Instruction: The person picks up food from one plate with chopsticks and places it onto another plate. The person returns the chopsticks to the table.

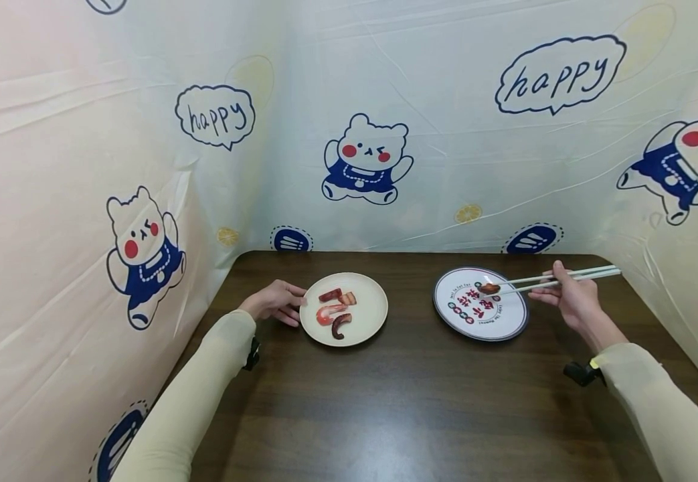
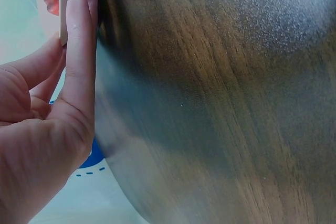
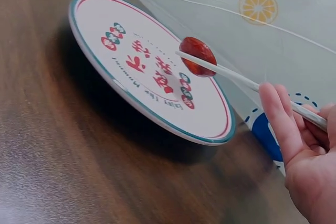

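Note:
My left hand (image 1: 274, 302) is at the left rim of a cream plate (image 1: 369, 328), thumb and fingers pinching its edge. On that plate lie a pink shrimp (image 1: 328, 313), a dark curled piece (image 1: 340, 325) and small reddish meat pieces (image 1: 330, 295). With my right hand (image 1: 576, 301) I grip a pair of pale chopsticks (image 1: 592, 273). Between their tips is a glossy red-brown piece of food (image 3: 197, 56), above a white plate (image 3: 110, 19) with a dark rim and red printed characters. In the right wrist view, the piece covers a little of that plate's far edge.
Both plates stand toward the back of a dark wooden table (image 1: 349, 402), side by side with a gap between them. A pale printed cloth (image 1: 433, 154) with cartoon bears hangs behind the table and along both sides.

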`<state>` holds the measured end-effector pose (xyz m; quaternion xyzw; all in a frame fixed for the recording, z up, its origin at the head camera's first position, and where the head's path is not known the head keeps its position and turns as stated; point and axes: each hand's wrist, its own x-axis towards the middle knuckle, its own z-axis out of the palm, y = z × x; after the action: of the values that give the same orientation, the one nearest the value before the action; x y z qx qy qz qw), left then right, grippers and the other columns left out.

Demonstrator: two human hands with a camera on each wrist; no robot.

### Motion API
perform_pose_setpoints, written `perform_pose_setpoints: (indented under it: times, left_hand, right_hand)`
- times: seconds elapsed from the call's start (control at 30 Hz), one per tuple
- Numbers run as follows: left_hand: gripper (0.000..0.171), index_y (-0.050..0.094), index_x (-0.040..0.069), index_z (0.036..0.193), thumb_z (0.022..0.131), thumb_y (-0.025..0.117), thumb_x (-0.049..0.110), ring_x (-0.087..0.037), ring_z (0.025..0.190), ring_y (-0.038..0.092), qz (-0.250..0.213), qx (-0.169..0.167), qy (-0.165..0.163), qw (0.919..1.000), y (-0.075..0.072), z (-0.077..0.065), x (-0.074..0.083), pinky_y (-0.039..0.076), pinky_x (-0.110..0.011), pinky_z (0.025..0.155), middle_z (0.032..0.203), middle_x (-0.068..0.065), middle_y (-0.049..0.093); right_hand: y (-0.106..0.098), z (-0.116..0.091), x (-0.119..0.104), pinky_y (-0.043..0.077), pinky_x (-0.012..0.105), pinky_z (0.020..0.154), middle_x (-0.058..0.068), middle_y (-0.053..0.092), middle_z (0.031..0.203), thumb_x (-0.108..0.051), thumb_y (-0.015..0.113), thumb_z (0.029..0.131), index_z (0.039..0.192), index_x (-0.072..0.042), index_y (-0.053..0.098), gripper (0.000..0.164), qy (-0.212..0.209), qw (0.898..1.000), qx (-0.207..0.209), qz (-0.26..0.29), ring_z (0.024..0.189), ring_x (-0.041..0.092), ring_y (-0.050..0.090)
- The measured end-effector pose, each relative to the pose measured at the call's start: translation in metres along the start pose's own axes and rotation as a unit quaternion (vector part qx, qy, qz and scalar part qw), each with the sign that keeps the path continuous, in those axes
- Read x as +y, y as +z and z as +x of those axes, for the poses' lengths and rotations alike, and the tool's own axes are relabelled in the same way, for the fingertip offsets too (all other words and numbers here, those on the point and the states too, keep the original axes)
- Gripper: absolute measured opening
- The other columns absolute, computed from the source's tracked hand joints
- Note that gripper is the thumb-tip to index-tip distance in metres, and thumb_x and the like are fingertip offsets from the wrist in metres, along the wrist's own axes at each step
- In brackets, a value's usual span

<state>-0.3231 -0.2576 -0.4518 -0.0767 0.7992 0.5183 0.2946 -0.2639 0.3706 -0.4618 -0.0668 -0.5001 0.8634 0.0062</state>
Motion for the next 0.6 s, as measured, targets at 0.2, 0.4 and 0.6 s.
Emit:
perform_pose_setpoints:
  times: [0.2, 0.4, 0.6]
  left_hand:
    - [0.048, 0.052, -0.002, 0.153, 0.107, 0.062, 0.007, -0.023, 0.073, 0.073, 0.002, 0.002, 0.000, 1.0000, 0.001, 0.001, 0.001, 0.067, -0.042, 0.074, 0.103, -0.017, 0.071]
    - [0.048, 0.052, -0.001, 0.153, 0.107, 0.063, 0.008, -0.023, 0.071, 0.073, 0.002, 0.003, 0.001, 1.0000, -0.001, 0.003, 0.000, 0.067, -0.042, 0.074, 0.104, -0.018, 0.071]
    - [0.049, 0.051, -0.001, 0.154, 0.107, 0.062, 0.008, -0.023, 0.072, 0.073, 0.007, 0.001, -0.001, 1.0000, 0.000, 0.000, 0.001, 0.067, -0.042, 0.075, 0.104, -0.018, 0.070]
  right_hand:
    - [-0.003, 0.004, -0.007, 0.067, 0.044, 0.072, 0.016, 0.074, 0.079, -0.023, 0.052, 0.111, 0.093, 0.001, 0.071, 0.036, 0.015, 0.999, -0.046, 0.009, 0.071, 0.029, 0.077]
    - [-0.002, 0.009, -0.012, 0.067, 0.041, 0.074, 0.016, 0.074, 0.081, -0.025, 0.055, 0.110, 0.095, 0.000, 0.070, 0.033, 0.025, 0.998, -0.053, -0.018, 0.074, 0.027, 0.077]
    - [-0.001, 0.010, -0.010, 0.066, 0.039, 0.075, 0.016, 0.075, 0.081, -0.026, 0.052, 0.111, 0.094, 0.000, 0.068, 0.035, 0.042, 0.997, -0.040, -0.044, 0.074, 0.027, 0.078]
